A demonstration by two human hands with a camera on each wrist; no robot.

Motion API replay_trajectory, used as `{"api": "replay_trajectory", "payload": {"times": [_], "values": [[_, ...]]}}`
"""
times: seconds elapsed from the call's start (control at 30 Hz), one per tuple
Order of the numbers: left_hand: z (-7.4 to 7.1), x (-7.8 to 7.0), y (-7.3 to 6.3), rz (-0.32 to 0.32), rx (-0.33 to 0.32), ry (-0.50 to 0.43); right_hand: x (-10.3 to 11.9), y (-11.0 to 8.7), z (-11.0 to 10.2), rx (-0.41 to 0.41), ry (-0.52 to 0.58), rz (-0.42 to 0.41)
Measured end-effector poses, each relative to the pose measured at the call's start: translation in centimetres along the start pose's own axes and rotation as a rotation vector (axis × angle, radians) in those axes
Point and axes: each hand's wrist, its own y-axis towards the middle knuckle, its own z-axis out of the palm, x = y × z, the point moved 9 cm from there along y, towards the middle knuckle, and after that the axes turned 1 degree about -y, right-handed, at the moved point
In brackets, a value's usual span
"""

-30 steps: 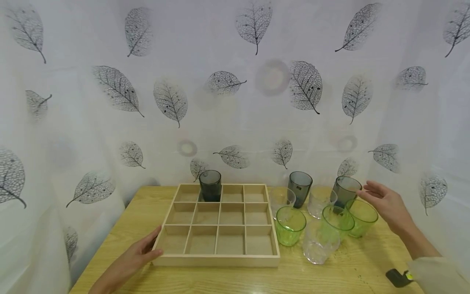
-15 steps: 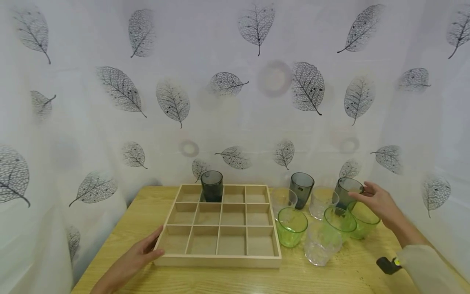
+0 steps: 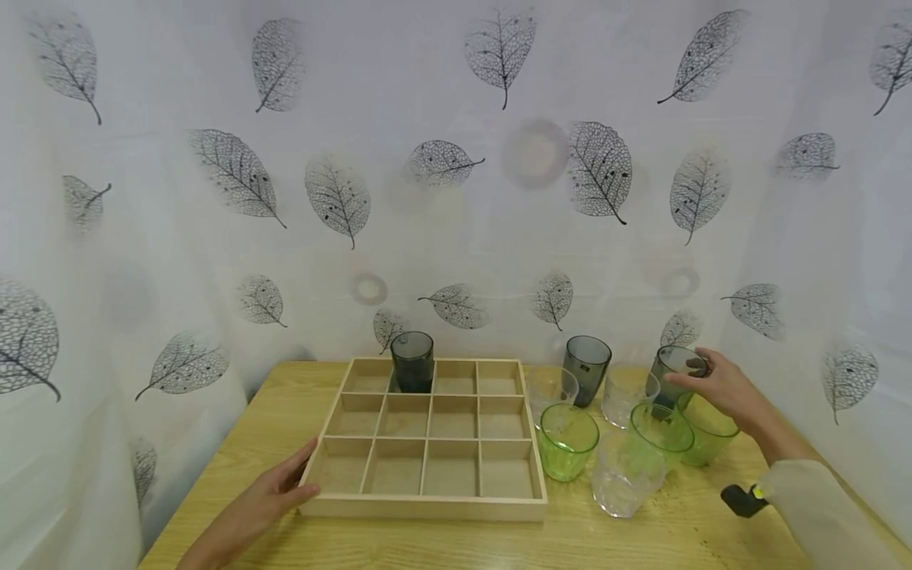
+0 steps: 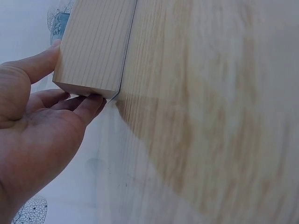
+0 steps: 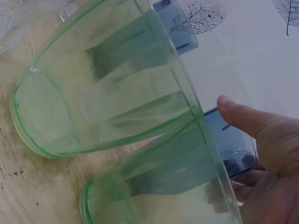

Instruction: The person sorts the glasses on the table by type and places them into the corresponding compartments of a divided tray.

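The person's left hand [image 3: 265,492] is gripping the near left corner of a wooden tray [image 3: 420,509], thumb and fingers pressing on different faces, and the tray is lying on the table [image 3: 484,548]. The right hand [image 3: 723,389] is holding a dark gray glass [image 3: 664,369] at the back right, its thumb resting on the near side and its fingers bending round the far side, showing through the wall. Two green glasses [image 3: 659,437] in front are hiding the base, so I can't tell whether it is touching the table. A third green glass [image 3: 568,453] is standing just beside the tray, among three clear glasses [image 3: 618,487] and a second gray glass [image 3: 586,374]. Another gray glass [image 3: 413,364] is standing in the tray's back row, second compartment from the left.
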Motion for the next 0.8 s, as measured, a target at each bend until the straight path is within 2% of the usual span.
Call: {"api": "replay_trajectory", "payload": {"times": [0.3, 0.57, 0.8], "values": [[0.0, 0.0, 0.1, -0.016, -0.006, -0.007, -0.1, -0.2, -0.1, -0.046, 0.006, 0.016], [0.0, 0.0, 0.0, -0.002, 0.000, -0.008, 1.6, -0.9, -2.6, -0.258, -0.037, -0.068], [-0.1, 0.1, 0.0, 0.005, -0.006, 0.003, 4.6, -1.9, -5.3, -0.369, -0.029, -0.115]]}}
